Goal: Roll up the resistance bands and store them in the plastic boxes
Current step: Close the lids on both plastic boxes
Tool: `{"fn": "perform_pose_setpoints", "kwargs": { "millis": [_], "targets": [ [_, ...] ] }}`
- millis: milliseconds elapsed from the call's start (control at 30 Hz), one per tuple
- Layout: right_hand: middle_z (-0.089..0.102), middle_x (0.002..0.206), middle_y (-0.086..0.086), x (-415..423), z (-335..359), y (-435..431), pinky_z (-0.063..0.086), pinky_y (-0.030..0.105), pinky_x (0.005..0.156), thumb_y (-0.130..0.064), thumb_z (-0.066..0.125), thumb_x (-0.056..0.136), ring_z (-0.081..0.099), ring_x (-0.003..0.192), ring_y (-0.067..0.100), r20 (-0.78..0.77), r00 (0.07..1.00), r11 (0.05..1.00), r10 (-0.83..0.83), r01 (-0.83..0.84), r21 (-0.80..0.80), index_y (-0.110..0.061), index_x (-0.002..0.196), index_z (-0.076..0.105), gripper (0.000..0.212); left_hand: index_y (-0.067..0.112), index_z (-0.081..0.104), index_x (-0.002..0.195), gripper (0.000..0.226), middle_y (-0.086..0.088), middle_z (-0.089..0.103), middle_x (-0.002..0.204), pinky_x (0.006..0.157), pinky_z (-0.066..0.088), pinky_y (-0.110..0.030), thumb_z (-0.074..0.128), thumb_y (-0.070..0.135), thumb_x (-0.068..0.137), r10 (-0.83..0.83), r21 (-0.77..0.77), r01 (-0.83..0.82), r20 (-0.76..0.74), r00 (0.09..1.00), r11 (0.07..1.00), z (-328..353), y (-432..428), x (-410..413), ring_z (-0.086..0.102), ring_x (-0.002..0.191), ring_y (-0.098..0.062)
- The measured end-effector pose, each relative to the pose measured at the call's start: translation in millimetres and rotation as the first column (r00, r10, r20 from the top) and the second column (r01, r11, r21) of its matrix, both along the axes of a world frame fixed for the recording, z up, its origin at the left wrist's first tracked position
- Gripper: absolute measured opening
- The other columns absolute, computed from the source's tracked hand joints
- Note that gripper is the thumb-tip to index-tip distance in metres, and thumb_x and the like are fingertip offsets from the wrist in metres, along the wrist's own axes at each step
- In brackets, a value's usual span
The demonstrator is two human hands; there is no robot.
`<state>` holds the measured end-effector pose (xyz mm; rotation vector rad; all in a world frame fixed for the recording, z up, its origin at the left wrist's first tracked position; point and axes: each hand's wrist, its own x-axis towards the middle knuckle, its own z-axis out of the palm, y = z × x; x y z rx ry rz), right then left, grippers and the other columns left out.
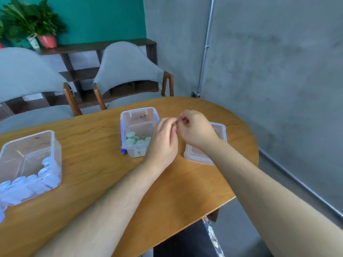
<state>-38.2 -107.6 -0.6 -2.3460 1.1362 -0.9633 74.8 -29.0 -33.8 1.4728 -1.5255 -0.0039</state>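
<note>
1. Head view, the hands: the left hand (163,140) and the right hand (194,128) met at the fingertips above the table (92,164), between the middle box (139,110) and the lid (196,156). The right fingers were curled and the left fingers bent toward them. I cannot tell whether either hand pinched something, because no band showed between them.
2. Head view, the task's things: several green rolls (136,140) stood in the near half of the middle box, and its far half was free. Blue rolls (27,184) lay along the near side of the left box (53,145). The lid lay flat on the table, partly under the right wrist.
3. My judgement of the step: if a band was there, the hands were probably at the start or the end of 1 roll. To do it well, the roll should be wound tight with even edges, and 1 hand should pinch the loose end until the roll stands in the box.
4. The roll should go beside the green rolls, pressed against them, so that it does not open.
</note>
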Motion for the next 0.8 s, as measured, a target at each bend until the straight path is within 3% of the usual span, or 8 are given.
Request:
{"fn": "perform_pose_setpoints", "kwargs": {
  "millis": [67, 133, 233, 300, 400, 567, 733, 800],
  "targets": [
    [0.066, 0.096, 0.005, -33.6, -15.6, -4.2, 0.045, 0.032, 0.076, -0.029, 0.054, 0.094, 0.057, 0.097, 0.025, -0.036, 0.987, 0.987, -0.154, 0.156, 0.044, -0.012, 0.097, 0.07, 0.023, 0.012, 0.057, 0.131, 0.03, 0.001, 0.058, 0.126, 0.096, 0.033, -0.008, 0.044, 0.017, 0.105, -0.052, 0.101, 0.054, -0.021, 0.998, 0.993, -4.7, -13.0, -28.8, 0.052, 0.119, -0.011],
    [0.063, 0.115, 0.007, -60.9, -31.6, -6.4, 0.041, 0.032, 0.087, -0.039, 0.054, 0.094, 0.05, 0.115, 0.03, -0.155, 0.938, 0.937, -0.309, 0.328, 0.119, -0.014, 0.116, 0.067, 0.035, 0.012, 0.057, 0.132, 0.032, -0.004, 0.057, 0.13, 0.097, 0.037, -0.019, 0.043, 0.025, 0.105, -0.061, 0.273, 0.056, 0.012, 0.998, 0.96, -13.4, -27.4, -49.4, 0.051, 0.123, -0.019],
    [0.055, 0.126, 0.012, -89.2, -48.7, -2.8, 0.04, 0.038, 0.097, -0.045, 0.056, 0.091, 0.043, 0.121, 0.034, -0.398, 0.818, 0.829, -0.417, 0.521, 0.202, -0.011, 0.125, 0.055, 0.049, 0.009, 0.057, 0.124, 0.033, -0.016, 0.056, 0.126, 0.1, 0.04, -0.039, 0.044, 0.029, 0.102, 0.043, 0.519, -0.134, 0.185, 0.982, 0.844, -26.9, -43.8, -69.0, 0.05, 0.12, -0.037],
    [0.053, 0.126, 0.013, -98.1, -55.4, 0.0, 0.04, 0.038, 0.098, -0.037, 0.058, 0.087, 0.042, 0.122, 0.034, -0.427, 0.797, 0.762, -0.428, 0.572, 0.304, -0.009, 0.123, 0.051, 0.046, 0.009, 0.056, 0.121, 0.032, -0.019, 0.058, 0.123, 0.1, 0.037, -0.041, 0.043, 0.03, 0.101, 0.073, 0.604, -0.243, 0.293, 0.953, 0.759, -32.0, -48.2, -77.3, 0.05, 0.118, -0.038],
    [0.056, 0.122, 0.011, -102.1, -63.4, 0.0, 0.042, 0.035, 0.093, -0.022, 0.057, 0.085, 0.045, 0.121, 0.033, -0.315, 0.845, 0.741, -0.433, 0.533, 0.41, -0.009, 0.126, 0.052, 0.043, 0.006, 0.053, 0.124, 0.03, -0.019, 0.063, 0.121, 0.101, 0.031, -0.039, 0.042, 0.022, 0.102, 0.079, 0.582, -0.252, 0.305, 0.949, 0.773, -38.3, -50.0, -84.8, 0.051, 0.117, -0.037],
    [0.063, 0.124, 0.001, -109.6, -58.0, 2.9, 0.052, 0.041, 0.096, -0.015, 0.053, 0.083, 0.053, 0.12, 0.03, 0.087, 0.839, 0.742, -0.537, 0.421, 0.522, -0.016, 0.138, 0.051, 0.055, 0.012, 0.053, 0.133, 0.032, -0.009, 0.061, 0.128, 0.098, 0.039, -0.037, 0.046, 0.019, 0.103, 0.199, 0.514, -0.168, -0.004, 0.98, 0.841, -26.0, -44.3, -79.3, 0.043, 0.126, -0.031],
    [0.065, 0.118, -0.005, -86.6, -16.6, -0.3, 0.042, 0.006, 0.063, -0.016, 0.058, 0.091, 0.06, 0.098, 0.012, 0.275, 0.854, 0.845, -0.442, 0.293, 0.448, -0.015, 0.131, 0.058, 0.04, 0.015, 0.058, 0.131, 0.032, -0.003, 0.062, 0.125, 0.095, 0.051, -0.04, 0.053, 0.025, 0.101, 0.301, 0.394, -0.21, -0.186, 0.935, 0.895, 5.3, -37.9, -42.0, 0.057, 0.117, -0.025],
    [0.065, 0.114, -0.007, -63.9, -4.0, -2.6, 0.039, 0.004, 0.054, -0.017, 0.059, 0.091, 0.059, 0.09, 0.007, 0.301, 0.878, 0.87, -0.372, 0.217, 0.443, -0.017, 0.128, 0.06, 0.037, 0.012, 0.059, 0.13, 0.033, -0.004, 0.063, 0.124, 0.091, 0.049, -0.035, 0.055, 0.026, 0.1, 0.351, 0.371, -0.251, -0.233, 0.907, 0.894, 16.5, -30.1, -17.7, 0.059, 0.113, -0.024]
  ]
}}
